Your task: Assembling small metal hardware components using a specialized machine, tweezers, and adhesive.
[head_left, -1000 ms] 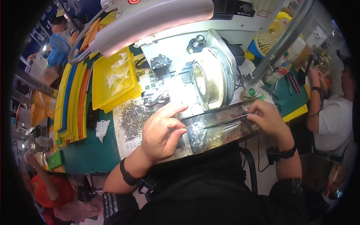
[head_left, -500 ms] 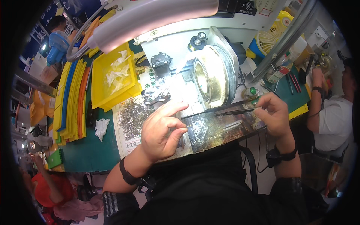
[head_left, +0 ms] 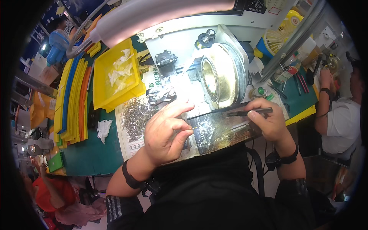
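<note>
My left hand (head_left: pixel 165 132) is closed, with thumb and forefinger pinching a tiny thin golden metal piece (head_left: pixel 195 128) whose exact kind is too small to make out. Dark tweezers (head_left: pixel 239 113) lie in my right hand (head_left: pixel 268 120), gripped between thumb and forefinger, tips pointing left and apart from the small piece. Both hands hover over a dark, worn work plate (head_left: pixel 218 132) at the table's near edge. Just beyond it stands a round, bright-rimmed wheel (head_left: pixel 211 80) on a machine. Beside my left hand lies a heap of small metal parts (head_left: pixel 136 120).
A yellow bin (head_left: pixel 101 90) with crumpled white scraps stands at the back left, next to stacked coloured trays (head_left: pixel 73 99). A tube lamp (head_left: pixel 165 21) hangs overhead. Behind the heap sits a black motor block (head_left: pixel 165 63). At right are a metal post (head_left: pixel 293 42) and a co-worker (head_left: pixel 337 122).
My right hand has moved left and slightly down with the tweezers, which now lie flatter. My left hand keeps its pinch and has barely moved. The view has shifted slightly.
</note>
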The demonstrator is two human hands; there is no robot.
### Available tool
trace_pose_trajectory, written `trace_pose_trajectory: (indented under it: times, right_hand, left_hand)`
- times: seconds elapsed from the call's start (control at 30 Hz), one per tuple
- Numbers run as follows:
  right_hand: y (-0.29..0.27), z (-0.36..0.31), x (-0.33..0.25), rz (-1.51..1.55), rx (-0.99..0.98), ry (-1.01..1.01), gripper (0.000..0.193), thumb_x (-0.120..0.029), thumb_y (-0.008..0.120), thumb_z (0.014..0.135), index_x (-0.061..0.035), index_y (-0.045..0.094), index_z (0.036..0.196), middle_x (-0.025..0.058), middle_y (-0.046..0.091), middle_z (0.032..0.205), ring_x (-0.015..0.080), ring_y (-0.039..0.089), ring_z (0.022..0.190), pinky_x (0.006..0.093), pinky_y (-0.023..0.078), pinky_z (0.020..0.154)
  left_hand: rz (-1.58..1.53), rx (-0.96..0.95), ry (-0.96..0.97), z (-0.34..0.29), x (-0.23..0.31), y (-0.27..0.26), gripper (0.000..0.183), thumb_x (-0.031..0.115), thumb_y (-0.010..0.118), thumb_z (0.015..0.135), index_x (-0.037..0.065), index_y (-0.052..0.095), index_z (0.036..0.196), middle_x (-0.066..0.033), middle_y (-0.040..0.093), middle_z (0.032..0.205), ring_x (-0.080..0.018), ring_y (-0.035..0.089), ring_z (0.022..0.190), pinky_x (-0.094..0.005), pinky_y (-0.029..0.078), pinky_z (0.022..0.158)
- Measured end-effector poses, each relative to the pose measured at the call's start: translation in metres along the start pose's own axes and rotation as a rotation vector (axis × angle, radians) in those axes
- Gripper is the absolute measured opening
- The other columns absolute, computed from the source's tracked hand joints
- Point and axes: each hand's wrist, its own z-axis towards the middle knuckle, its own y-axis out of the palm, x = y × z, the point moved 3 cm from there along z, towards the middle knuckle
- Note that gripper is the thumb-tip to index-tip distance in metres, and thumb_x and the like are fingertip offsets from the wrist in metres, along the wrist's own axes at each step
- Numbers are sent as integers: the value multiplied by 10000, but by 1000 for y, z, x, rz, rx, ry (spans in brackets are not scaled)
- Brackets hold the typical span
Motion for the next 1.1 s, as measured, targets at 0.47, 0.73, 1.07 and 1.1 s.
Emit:
trace_pose_trajectory:
  times: [0.47, 0.73, 1.07, 1.1]
  right_hand:
    - [4, -5, -64, 410, 106, -436, 182, -139, 665, 957, 39, 635, 981, 77, 647, 819, 101, 580, 662, 260, 453, 610]
    - [17, -1, -79, 405, 94, -506, 193, -120, 732, 912, 39, 650, 983, 105, 662, 826, 139, 593, 662, 265, 453, 602]
    - [21, 1, -82, 275, 163, -568, 163, -80, 746, 881, 34, 676, 973, 115, 672, 799, 168, 610, 654, 270, 458, 593]
    - [21, 1, -83, 276, 161, -564, 163, -80, 746, 881, 34, 676, 973, 115, 672, 799, 168, 610, 654, 270, 458, 593]
  left_hand:
    - [-25, -54, -51, -4, -2, 0, 116, 91, 703, 894, 41, 600, 914, -255, 655, 1225, -430, 596, 1229, -487, 443, 1056]
    - [-7, -56, -41, -4, -1, -1, 118, 103, 702, 899, 44, 601, 910, -254, 656, 1228, -425, 598, 1228, -480, 445, 1055]
    - [18, -5, 16, 2, 1, -1, 161, 26, 730, 786, 48, 609, 890, -223, 681, 1157, -430, 661, 1074, -454, 531, 907]
    - [17, -5, 18, 2, 1, -1, 162, 25, 730, 786, 47, 608, 890, -222, 682, 1157, -429, 662, 1073, -452, 533, 907]
